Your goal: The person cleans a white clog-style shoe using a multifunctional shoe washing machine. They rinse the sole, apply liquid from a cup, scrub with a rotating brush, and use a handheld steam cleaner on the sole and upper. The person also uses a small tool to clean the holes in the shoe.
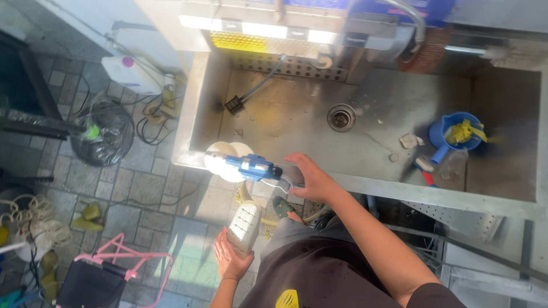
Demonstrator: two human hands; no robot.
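Observation:
My right hand grips the grey handle of a blue power tool over the front rim of a steel sink. The tool's white round pads stick out past the sink's left corner. Lower down, close to my body, my left hand cups a light-coloured shoe from below, its ribbed white sole facing up. The shoe is below the tool and apart from it.
In the sink are a drain, a black hose end, a blue jug with yellow cloth in it, and a small red-handled brush. On the paved floor at left are a black bin bag, a white canister, cables and a pink frame.

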